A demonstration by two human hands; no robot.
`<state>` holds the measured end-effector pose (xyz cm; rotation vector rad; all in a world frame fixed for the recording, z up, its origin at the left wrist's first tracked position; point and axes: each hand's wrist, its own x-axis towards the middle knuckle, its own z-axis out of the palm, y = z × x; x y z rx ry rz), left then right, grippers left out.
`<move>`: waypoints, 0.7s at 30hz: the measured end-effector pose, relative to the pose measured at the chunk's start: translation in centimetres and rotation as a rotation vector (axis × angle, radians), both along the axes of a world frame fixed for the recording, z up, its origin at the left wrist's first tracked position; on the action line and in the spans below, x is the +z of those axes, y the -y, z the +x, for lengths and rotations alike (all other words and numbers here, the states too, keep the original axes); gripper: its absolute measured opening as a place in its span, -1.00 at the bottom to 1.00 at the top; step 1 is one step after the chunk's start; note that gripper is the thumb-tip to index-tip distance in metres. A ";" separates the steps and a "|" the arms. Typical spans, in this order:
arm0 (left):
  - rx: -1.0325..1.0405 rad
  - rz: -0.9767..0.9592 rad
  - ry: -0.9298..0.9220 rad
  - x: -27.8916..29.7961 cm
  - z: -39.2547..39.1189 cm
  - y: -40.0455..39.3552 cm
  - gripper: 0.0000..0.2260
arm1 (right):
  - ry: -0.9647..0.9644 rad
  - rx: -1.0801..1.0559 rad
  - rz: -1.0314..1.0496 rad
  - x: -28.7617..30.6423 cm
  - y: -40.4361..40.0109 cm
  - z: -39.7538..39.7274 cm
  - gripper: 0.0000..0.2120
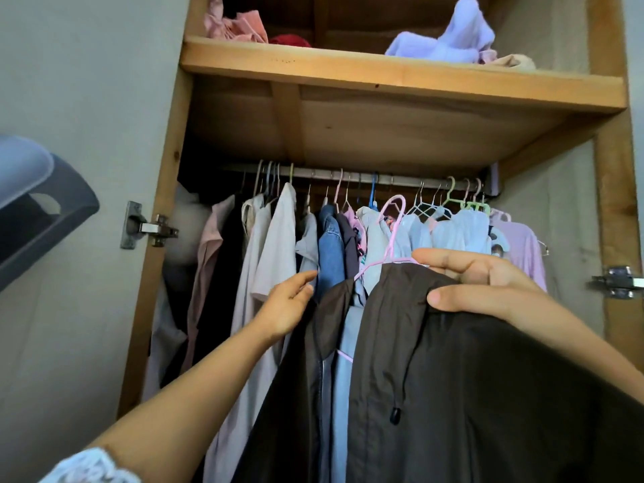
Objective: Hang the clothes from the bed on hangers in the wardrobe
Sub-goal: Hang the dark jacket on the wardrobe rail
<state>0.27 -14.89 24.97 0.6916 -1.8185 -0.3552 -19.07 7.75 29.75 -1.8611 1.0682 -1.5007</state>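
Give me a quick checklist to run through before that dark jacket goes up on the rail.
1. Dark jacket is on the pink hanger: ok.
2. Right hand grips the jacket at the hanger: ok.
3. Hanger hook is free and pointing up: ok.
4. Hook is on the rail: not ok, it sits below it.
5. A gap on the rail for the hook: cannot tell; the left hand, fingers straight, is at the hanging clothes.
6. Jacket front closed so it cannot slip off: cannot tell.
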 end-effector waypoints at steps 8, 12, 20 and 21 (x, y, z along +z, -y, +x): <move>0.385 -0.287 0.424 5.2 -1.0 4.2 -0.55 | -0.001 0.012 -0.025 1.3 2.9 0.5 -0.40; 0.674 -0.328 0.667 6.1 0.3 7.4 -0.56 | 0.001 -0.033 -0.041 1.6 3.7 0.3 -0.50; 1.035 -0.292 0.632 4.6 5.6 11.2 -0.35 | 0.020 -0.066 -0.104 2.7 6.5 1.0 -0.42; 1.033 -0.296 0.633 4.5 5.8 11.3 -0.32 | 0.018 -0.071 -0.128 2.9 7.2 1.4 -0.40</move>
